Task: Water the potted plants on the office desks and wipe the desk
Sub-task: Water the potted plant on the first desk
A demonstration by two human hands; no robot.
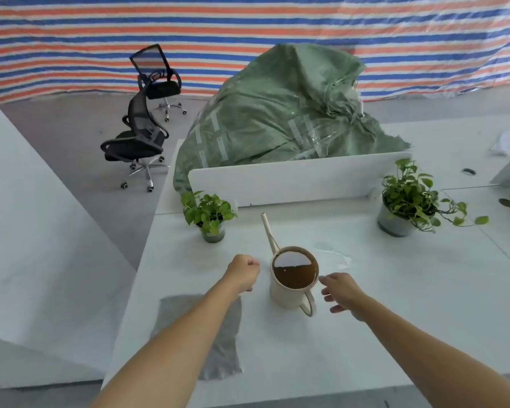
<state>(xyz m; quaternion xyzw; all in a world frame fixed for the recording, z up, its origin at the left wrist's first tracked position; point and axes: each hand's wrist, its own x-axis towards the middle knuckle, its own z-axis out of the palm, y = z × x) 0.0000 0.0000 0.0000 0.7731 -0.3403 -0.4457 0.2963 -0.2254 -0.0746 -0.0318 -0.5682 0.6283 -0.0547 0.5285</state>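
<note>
The fingers (pixel 327 285) of the right hand (pixel 340 291) are spread and loosely curved, holding nothing, with the tips just beside the rim and the looped handle (pixel 309 304) of the cream watering can (pixel 293 278); the fingers of the left hand (pixel 243 272) are curled into a loose fist, also empty, just off the can's other side; so the can stands upright on the white table (pixel 395 304) between the two hands, touching neither as far as can be seen; its long axis runs from the handle, which points toward the person and slightly right, to the thin spout (pixel 270 232), which points away and slightly left; the handle lies on the right hand's side, so that hand looks the better placed to take it, needing only a short move inward; the can is nearly full of brownish water, so a steady lift seems wise; a small potted plant (pixel 208 216) sits beyond the left hand, a larger potted plant (pixel 407 204) stands well apart to the right near the low divider (pixel 301 178); a grey cloth (pixel 215 343) lies flat under the left forearm, and a small wet patch (pixel 334 256) shows just beyond the can
</note>
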